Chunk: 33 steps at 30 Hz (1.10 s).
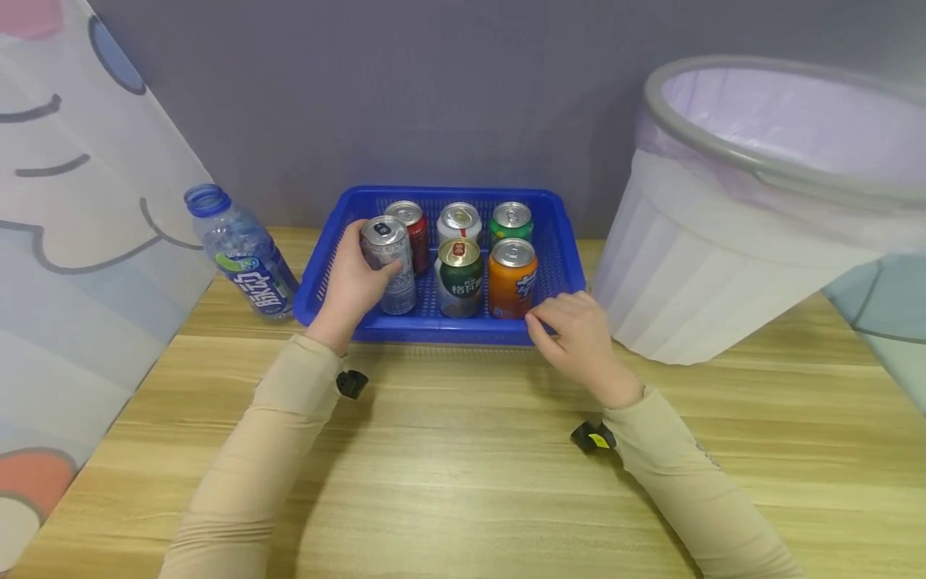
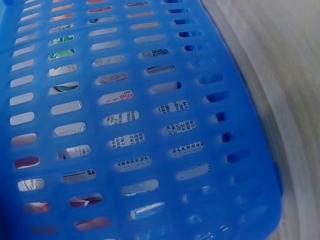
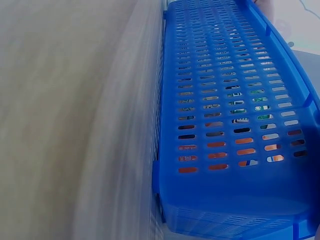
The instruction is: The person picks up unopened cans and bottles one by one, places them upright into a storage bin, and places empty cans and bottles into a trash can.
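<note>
My left hand (image 1: 357, 277) grips a slim silver drink can (image 1: 396, 273), upright at the front left of a blue plastic basket (image 1: 434, 331). The right hand (image 1: 579, 338) is at the basket's front right corner, curled fingers and thumb on its rim. In the basket also stand a green can (image 1: 459, 281), an orange can (image 1: 514, 281), a red can (image 1: 417, 237), a white can (image 1: 459, 223) and a green-and-yellow can (image 1: 510, 221). Through the slots in the left wrist view, printed can sides (image 2: 122, 139) show. The orange can (image 3: 217, 155) shows through them in the right wrist view.
A blue-tinted plastic bottle (image 1: 249, 265) without a cap stands left of the basket. To the right is a tall white bin (image 1: 694, 241) with a grey rim and a purple liner. A grey wall (image 1: 405, 96) rises behind the wooden table (image 1: 448, 466).
</note>
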Motion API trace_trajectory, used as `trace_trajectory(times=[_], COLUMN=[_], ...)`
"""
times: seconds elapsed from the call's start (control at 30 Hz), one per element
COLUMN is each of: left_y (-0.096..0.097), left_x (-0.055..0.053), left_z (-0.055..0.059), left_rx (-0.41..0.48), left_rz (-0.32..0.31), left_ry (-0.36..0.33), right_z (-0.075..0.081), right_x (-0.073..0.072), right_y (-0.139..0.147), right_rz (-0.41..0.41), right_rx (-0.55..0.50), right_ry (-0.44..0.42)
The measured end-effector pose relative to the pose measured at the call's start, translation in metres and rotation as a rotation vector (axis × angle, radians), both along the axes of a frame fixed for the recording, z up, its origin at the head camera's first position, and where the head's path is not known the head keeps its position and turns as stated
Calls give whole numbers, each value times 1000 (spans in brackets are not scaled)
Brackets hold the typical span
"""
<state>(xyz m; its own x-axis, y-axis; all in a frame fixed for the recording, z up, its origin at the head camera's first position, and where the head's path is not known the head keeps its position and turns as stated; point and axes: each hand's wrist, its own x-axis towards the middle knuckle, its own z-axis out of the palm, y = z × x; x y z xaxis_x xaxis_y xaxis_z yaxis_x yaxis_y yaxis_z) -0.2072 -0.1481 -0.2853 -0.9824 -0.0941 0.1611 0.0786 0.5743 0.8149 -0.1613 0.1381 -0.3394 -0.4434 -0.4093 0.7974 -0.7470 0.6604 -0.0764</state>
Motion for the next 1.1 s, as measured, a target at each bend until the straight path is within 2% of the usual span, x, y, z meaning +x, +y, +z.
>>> trace_trajectory(times=[0.27, 0.5, 0.63, 0.77, 0.9, 1.0, 1.1], left_y=[-1, -1, -1, -1, -1, -2, -1], left_x=[0, 2, 3, 4, 5, 8, 13], left_z=[0, 1, 0, 0, 1, 1, -2], left_rx=[21, -18, -38, -31, -3, 24, 39], left_rz=[17, 17, 10, 1, 11, 29, 61], left_ry=[-8, -22, -6, 2, -22, 8, 111], right_z=[0, 0, -1, -1, 0, 0, 1], right_x=[0, 0, 0, 0, 0, 0, 1], right_y=[0, 1, 1, 1, 0, -1, -1], right_rz=[-5, -4, -9, -10, -10, -12, -13], right_rx=[12, 11, 14, 10, 10, 12, 15], right_ry=[-8, -10, -7, -5, 1, 2, -2])
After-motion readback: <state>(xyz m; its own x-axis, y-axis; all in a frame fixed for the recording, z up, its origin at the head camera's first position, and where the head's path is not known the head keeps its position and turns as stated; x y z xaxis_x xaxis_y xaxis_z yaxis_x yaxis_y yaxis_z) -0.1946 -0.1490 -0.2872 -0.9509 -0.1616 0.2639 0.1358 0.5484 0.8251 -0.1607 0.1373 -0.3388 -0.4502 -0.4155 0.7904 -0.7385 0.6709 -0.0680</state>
